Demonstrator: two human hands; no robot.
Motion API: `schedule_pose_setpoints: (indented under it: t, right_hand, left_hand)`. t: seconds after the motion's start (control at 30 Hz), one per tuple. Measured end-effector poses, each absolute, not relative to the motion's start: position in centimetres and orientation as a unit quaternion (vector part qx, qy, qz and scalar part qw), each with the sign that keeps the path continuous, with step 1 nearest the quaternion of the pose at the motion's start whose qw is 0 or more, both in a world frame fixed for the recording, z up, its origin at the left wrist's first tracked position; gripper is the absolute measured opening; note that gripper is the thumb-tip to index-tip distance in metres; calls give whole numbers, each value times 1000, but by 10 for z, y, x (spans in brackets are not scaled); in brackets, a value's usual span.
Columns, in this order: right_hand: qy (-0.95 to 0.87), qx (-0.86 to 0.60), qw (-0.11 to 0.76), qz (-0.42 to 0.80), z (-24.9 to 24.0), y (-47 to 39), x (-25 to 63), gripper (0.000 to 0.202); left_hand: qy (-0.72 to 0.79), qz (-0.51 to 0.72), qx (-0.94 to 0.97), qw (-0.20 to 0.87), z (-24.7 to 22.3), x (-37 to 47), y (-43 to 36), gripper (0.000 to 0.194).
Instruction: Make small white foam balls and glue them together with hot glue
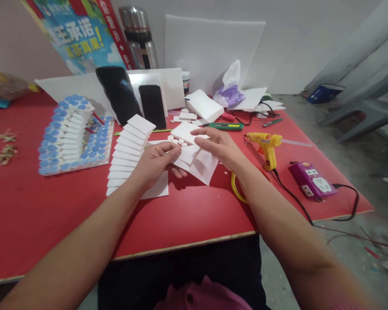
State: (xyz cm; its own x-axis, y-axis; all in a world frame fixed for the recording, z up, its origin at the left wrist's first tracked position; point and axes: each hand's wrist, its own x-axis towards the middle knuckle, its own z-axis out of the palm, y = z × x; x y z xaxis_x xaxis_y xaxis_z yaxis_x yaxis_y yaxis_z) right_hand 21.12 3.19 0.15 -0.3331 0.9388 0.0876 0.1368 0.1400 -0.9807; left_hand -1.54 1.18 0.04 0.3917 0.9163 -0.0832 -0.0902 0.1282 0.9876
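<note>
My left hand [158, 161] pinches the edge of a thin white sheet [205, 169] between thumb and fingers. A smaller white piece [188, 154] lies over that sheet near my fingertips. Above its right side hovers my right hand [220, 148], fingers curved and apart, with nothing visible in them. Just left of my left hand stands a stair-like row of white foam strips [126, 161] on a white board [158, 187]. Small white rounded pieces [177, 140] sit behind the sheet, beside a white block [184, 130].
A yellow glue gun [267, 146] and purple power socket [312, 181] lie right, their cords trailing. A green cutter [226, 126], yellow tape ring [237, 189] and tissue pack [229, 94] are nearby. Two phones [119, 94] lean behind; a blue-and-white stair model [76, 137] stands left.
</note>
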Motion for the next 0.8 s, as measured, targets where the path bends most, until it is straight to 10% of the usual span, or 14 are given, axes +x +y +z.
schedule_pose_setpoints:
  t: [0.8]
  right_hand:
    - [-493, -349, 436, 667, 6, 35, 216, 16]
  left_hand:
    - [332, 463, 497, 654, 4, -26, 15, 21]
